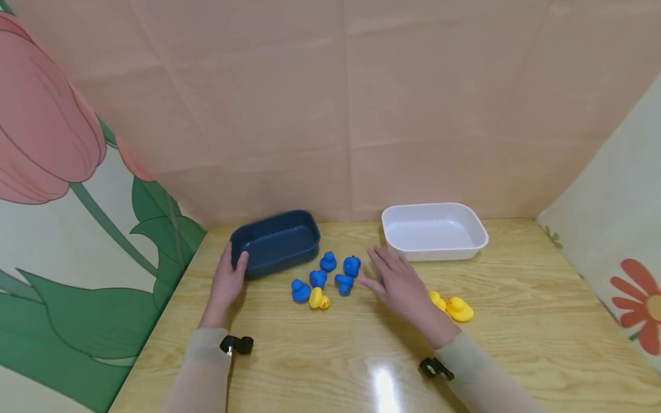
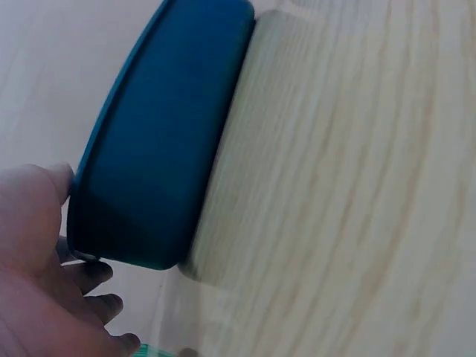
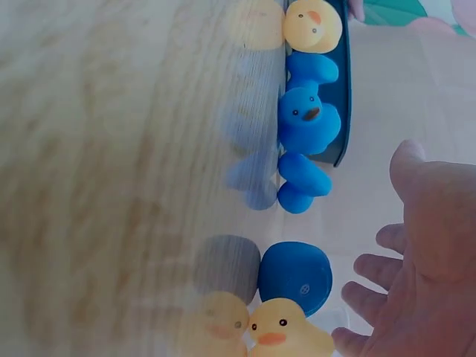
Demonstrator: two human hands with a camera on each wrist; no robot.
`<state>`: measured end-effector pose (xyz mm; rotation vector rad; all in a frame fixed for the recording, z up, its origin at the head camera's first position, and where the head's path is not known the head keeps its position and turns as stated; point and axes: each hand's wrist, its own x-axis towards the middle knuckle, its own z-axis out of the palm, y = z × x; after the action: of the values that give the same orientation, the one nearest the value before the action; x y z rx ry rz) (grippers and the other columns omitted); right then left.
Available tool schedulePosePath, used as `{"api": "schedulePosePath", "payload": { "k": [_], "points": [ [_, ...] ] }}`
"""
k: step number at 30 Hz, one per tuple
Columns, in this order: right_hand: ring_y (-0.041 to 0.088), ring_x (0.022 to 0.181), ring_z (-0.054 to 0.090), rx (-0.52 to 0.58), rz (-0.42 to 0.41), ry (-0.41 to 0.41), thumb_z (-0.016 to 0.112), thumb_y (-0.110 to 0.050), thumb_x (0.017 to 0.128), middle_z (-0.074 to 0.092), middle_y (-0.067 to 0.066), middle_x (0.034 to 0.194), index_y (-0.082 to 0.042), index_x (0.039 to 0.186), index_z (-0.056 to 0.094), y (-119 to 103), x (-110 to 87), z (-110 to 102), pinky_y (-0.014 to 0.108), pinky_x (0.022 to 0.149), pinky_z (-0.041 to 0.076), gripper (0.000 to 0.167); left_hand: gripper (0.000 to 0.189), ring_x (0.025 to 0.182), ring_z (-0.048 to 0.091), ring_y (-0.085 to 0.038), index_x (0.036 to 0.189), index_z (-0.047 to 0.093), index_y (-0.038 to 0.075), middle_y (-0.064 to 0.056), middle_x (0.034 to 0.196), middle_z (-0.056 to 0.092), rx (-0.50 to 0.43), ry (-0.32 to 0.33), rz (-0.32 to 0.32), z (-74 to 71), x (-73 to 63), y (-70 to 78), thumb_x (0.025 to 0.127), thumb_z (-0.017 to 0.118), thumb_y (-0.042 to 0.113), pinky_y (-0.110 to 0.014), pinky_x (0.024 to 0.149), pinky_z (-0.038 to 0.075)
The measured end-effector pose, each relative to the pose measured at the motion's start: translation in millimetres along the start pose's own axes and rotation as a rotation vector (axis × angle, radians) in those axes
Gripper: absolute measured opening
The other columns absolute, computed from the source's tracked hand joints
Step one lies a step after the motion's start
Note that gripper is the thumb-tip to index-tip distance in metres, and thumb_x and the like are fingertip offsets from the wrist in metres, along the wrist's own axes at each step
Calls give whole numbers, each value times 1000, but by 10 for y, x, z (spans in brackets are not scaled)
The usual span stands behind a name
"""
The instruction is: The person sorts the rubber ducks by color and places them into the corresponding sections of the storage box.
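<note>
My left hand holds the near left corner of a dark blue tub, with the thumb at its rim. In the left wrist view, the fingers sit at the tub's end wall. With fingers spread, my right hand hovers above the table, right of several blue rubber ducks. One blue duck, lying with its flat base showing in the right wrist view, is mostly hidden behind this hand in the head view. A yellow duck lies among the blue ones.
A white tub stands at the back right of the wooden table. Two yellow ducks sit beside my right wrist, one partly covered. A beige sheet hangs behind the table, with flower-printed panels on both sides.
</note>
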<state>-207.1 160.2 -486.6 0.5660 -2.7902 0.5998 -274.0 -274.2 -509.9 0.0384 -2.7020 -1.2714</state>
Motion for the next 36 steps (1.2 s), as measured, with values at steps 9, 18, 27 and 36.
{"api": "schedulePosePath", "payload": {
  "k": [9, 18, 27, 36],
  "points": [
    [51, 149, 49, 71, 23, 17, 73, -45, 107, 51, 26, 164, 1, 166, 45, 135, -56, 8, 67, 123, 37, 80, 87, 168, 12, -42, 178, 6, 10, -20, 183, 10, -89, -39, -41, 57, 35, -17, 116, 40, 61, -58, 135, 13],
    [51, 147, 50, 69, 101, -18, 82, -42, 102, 52, 27, 163, 0, 167, 44, 222, -113, -75, 67, 122, 39, 86, 84, 167, 16, -41, 179, 10, 12, -19, 183, 14, -116, -42, -21, 177, 127, 49, 117, 40, 61, -58, 134, 16],
    [52, 144, 53, 72, 105, -16, 88, -38, 97, 53, 25, 163, 0, 166, 46, 281, -174, -123, 67, 121, 39, 89, 85, 168, 15, -39, 179, 11, 16, -15, 183, 14, -156, -69, -26, 337, 201, 122, 116, 42, 63, -58, 135, 15],
    [51, 134, 60, 55, 130, -27, 90, -36, 96, 60, 26, 155, 0, 165, 48, 299, -186, -137, 67, 115, 46, 89, 76, 167, 16, -41, 179, 13, 13, -17, 183, 17, -176, -78, -4, 503, 289, 210, 119, 46, 48, -58, 135, 15]
  ]
}}
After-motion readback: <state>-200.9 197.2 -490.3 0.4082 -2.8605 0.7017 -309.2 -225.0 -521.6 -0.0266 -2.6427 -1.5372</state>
